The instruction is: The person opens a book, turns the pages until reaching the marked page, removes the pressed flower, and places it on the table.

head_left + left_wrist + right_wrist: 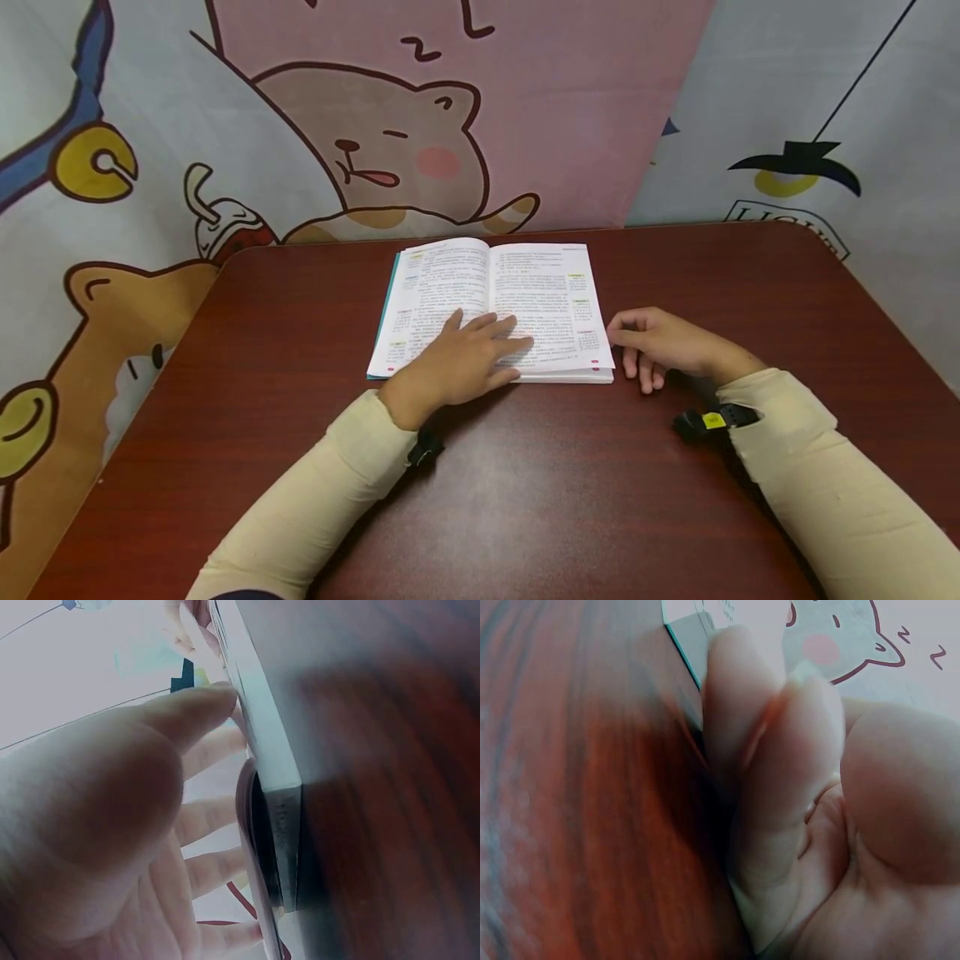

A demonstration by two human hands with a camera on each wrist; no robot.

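An open book [525, 283] with printed pages and a teal cover edge lies near the far side of the table. My left hand [457, 358] rests on the lower part of the pages with its fingers spread across the middle. In the left wrist view its thumb and fingers [214, 817] lie against the pages. My right hand [663, 342] is at the book's right edge, thumb and forefinger pinching the page edge; the other fingers hang loosely curled. In the right wrist view, those fingers [780, 772] hide most of the book [697, 637].
The dark reddish-brown table [525, 500] has rounded far corners. Behind it hangs a cartoon-printed cloth [570, 108] with a sleeping bear. A black wrist strap with a device [705, 422] sits at the right wrist, and another [425, 450] at the left.
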